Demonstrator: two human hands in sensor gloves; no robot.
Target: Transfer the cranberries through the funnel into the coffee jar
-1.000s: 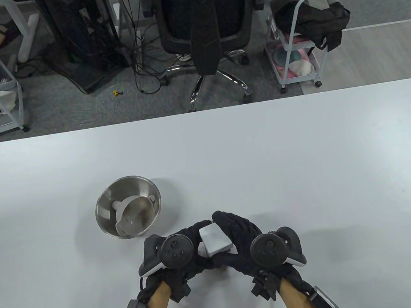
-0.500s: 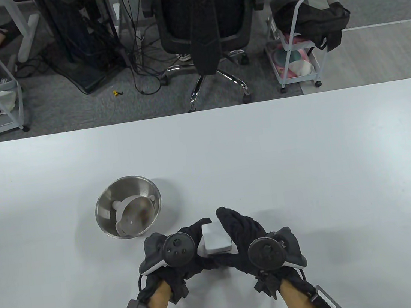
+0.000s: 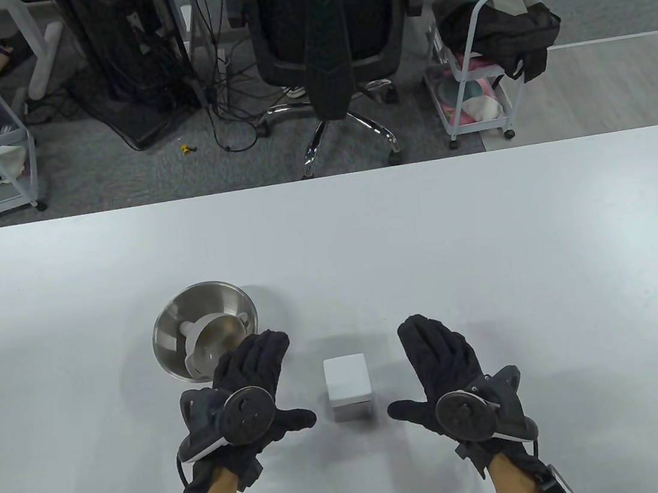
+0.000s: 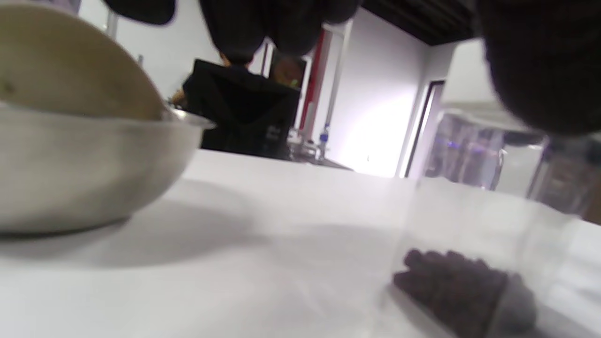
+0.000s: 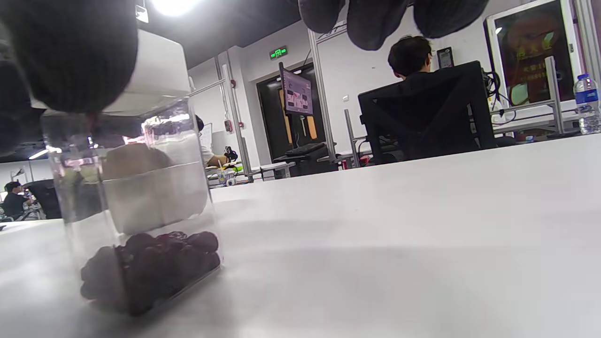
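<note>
Beyond the white table (image 3: 485,238) — a black office chair (image 3: 333,46); two white carts (image 3: 477,87), contents unclear.

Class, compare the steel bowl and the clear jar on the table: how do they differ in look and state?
The steel bowl is round, opaque metal and open-topped; the clear jar is square-sided, transparent and closed with a white lid. The bowl holds a pale funnel; the jar holds dark cranberries at its bottom. Both stand on the white table, and neither hand touches them.

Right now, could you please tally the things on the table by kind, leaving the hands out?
Metal bowl: 1
Funnel, lying in the bowl: 1
Clear jar with white lid, cranberries inside: 1
Total: 3
</note>
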